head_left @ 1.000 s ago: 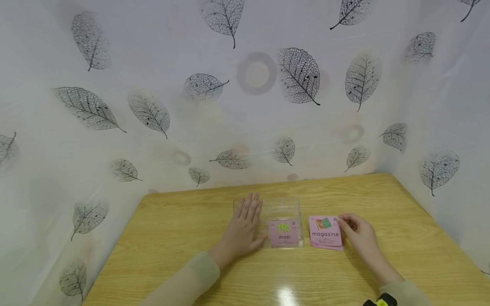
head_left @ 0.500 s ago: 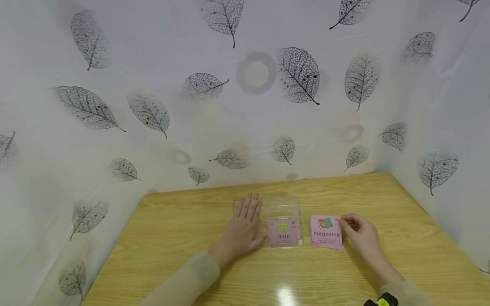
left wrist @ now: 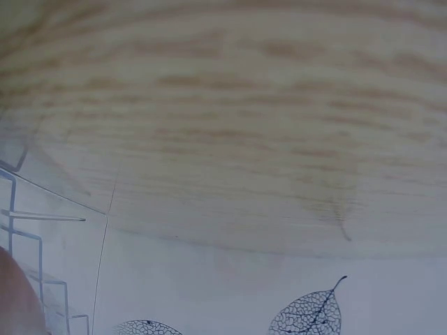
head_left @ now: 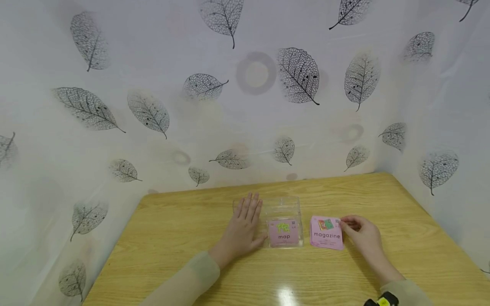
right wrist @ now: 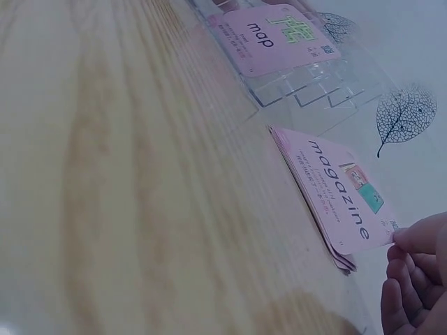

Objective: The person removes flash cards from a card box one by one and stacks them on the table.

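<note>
A clear stepped plastic holder [head_left: 283, 204] stands on the table, with a pink "map" card [head_left: 284, 240] in its front tier. My left hand [head_left: 241, 231] lies flat with straight fingers along the holder's left side, its thumb right at the frame of the holder. To the right is a small stack of pink cards, a "magazine" card [head_left: 326, 242] on top. My right hand [head_left: 361, 236] pinches that card at its upper right edge between thumb and index finger. In the right wrist view, edges of the lower cards [right wrist: 342, 264] show beneath it.
The wooden table [head_left: 172, 238] reaches back to a white curtain [head_left: 160, 55] printed with dark leaves. A black and yellow wrist device [head_left: 384, 299] shows at the right sleeve.
My right hand has shifted slightly right with the "magazine" card. The stack's lower cards stick out less below it. The left hand and the holder have stayed put.
</note>
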The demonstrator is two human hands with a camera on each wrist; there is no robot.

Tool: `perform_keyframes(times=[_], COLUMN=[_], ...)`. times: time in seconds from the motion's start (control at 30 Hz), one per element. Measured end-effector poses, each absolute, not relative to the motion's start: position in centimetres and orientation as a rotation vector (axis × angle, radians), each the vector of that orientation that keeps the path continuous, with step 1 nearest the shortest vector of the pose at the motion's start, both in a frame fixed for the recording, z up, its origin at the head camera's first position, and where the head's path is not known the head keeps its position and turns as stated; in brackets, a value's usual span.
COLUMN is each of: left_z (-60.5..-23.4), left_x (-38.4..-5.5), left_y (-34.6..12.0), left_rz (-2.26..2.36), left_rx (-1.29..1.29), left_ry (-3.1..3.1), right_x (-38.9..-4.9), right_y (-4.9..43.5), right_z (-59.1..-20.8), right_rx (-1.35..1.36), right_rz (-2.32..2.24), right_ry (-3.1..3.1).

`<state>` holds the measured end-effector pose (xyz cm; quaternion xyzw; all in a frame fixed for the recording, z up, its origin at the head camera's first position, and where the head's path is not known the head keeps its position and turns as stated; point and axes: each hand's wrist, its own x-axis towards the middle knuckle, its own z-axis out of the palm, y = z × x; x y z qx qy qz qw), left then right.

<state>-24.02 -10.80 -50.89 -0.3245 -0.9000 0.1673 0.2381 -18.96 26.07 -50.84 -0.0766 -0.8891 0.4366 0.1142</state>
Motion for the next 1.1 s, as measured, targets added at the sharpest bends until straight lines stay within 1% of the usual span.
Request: perform_keyframes(times=[0.53, 1.1], left_z=[-51.16, -51.29], left_x=[-23.94, -24.02], left_y=[-10.82, -10.85], left_rz=[0.408, 0.411], left_rx=[-0.889, -0.881], left_ry=[-2.473, -2.453], right_x=[-19.37, -19.28], right_y=[26.57, 26.22], right_z=[-51.57, -51.15], right_rx=[-0.238, -0.265], right_rz=[1.239, 1.283], right_ry=[-2.558, -2.565])
